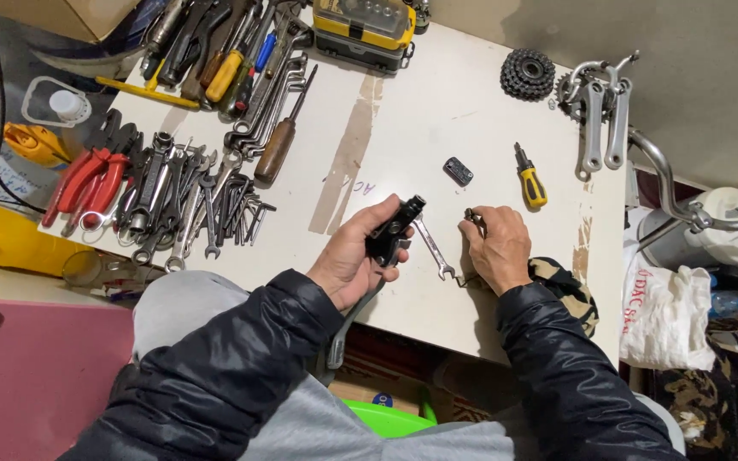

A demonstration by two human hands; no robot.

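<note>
From the head view, the left hand (348, 256) is clamped around a black bike part (393, 230), lifted just above the white table (437, 111). The right hand (495, 249) rests on the table, fingers pinched on a small dark metal piece (473, 217). A silver wrench (434, 248) lies between the two hands. Beyond the right hand sit a small black block (458, 171) and a yellow-handled screwdriver (529, 179); spanners (190, 201) lie well left of the left hand
</note>
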